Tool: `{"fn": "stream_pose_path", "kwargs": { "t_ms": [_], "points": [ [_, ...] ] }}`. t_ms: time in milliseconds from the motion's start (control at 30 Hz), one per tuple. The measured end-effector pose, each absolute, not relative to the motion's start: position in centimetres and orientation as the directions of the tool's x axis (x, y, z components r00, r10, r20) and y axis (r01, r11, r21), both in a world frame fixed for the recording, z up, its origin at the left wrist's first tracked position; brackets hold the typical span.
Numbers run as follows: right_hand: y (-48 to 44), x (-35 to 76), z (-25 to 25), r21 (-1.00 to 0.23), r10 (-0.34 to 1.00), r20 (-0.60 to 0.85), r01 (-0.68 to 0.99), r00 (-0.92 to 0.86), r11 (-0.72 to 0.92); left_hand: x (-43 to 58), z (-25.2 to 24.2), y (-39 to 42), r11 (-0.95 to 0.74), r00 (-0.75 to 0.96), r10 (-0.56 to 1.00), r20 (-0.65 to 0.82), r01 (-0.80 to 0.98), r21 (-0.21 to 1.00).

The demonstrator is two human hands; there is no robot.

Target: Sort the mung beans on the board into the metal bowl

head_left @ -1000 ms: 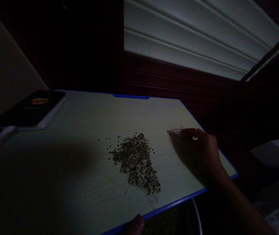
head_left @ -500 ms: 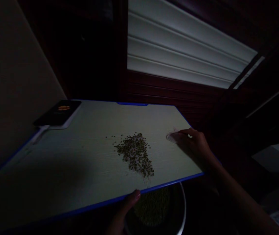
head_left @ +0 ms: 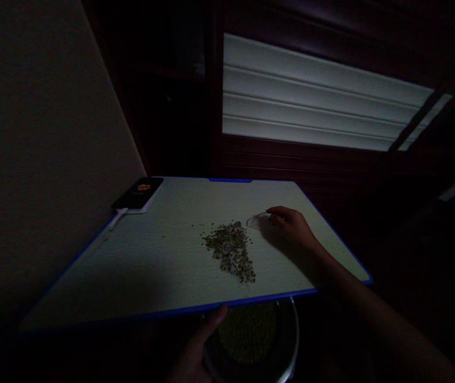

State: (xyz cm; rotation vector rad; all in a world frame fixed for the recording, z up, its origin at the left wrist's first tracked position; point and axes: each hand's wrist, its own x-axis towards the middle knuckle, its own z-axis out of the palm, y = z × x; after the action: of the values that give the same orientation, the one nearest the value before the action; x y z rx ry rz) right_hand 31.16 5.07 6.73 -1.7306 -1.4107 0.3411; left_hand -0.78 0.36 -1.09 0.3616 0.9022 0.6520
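Note:
A pile of small dark green grains [head_left: 232, 251] lies on a pale board with a blue rim [head_left: 163, 250]. My right hand [head_left: 291, 229] rests on the board just right of the pile, fingers curled around a small pale thing [head_left: 256, 221] that I cannot name. My left hand [head_left: 199, 348] is below the board's near edge, thumb up against the rim, holding a round metal bowl [head_left: 287, 346] with more green grains [head_left: 247, 332] in it.
A dark phone [head_left: 138, 193] on a white base sits at the board's far left corner, with a white cable running off it. A pale wall stands on the left. Lit slatted blinds [head_left: 311, 111] are behind. The surroundings are very dark.
The view has pulled back and swung, so the board looks smaller. My right hand has slid left toward the pile. The bowl and my left hand have come into sight below the edge.

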Motion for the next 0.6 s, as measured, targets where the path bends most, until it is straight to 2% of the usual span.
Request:
{"fn": "stream_pose_path", "kwargs": {
  "t_ms": [167,333,600],
  "points": [
    [9.5,29.4,8.3,-0.759,0.942,0.272,0.645,0.196,0.085,-1.6,-0.9,0.2,0.726,0.452,0.686,-0.570,-0.372,0.578],
    [11.1,29.0,8.2,-0.781,0.980,0.169,0.621,0.100,0.072,-2.9,-2.1,0.0,0.666,0.533,0.714,-0.454,-0.317,0.675],
    [8.8,30.5,7.0,-0.766,0.998,0.001,0.642,0.064,-0.040,-0.9,-1.8,1.1,0.684,0.773,0.562,-0.295,-0.233,0.691]
  ]
}}
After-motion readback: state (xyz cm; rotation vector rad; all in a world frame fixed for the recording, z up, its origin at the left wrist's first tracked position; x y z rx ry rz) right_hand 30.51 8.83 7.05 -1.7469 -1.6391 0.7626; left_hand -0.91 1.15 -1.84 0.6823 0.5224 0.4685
